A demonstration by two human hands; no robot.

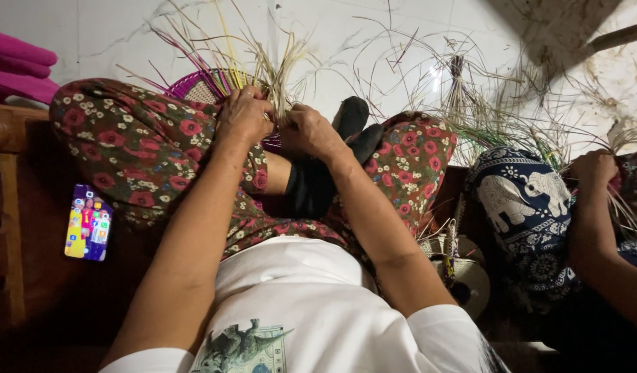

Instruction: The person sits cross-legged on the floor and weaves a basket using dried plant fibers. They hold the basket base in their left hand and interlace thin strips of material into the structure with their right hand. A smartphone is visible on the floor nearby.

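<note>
Here, two hands — left hand (244,116), right hand (309,131) — grip one woven basket (197,86).

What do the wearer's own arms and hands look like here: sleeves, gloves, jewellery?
Both arms are bare from short white T-shirt sleeves down. The left hand and right hand are ungloved; no rings, watch or bracelets are visible.

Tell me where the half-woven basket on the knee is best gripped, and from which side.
Probably at the woven magenta rim of the basket, from the person's left. That band looks firm and lies bare there, while loose straw stakes fan upward near the left hand and right hand.
</note>
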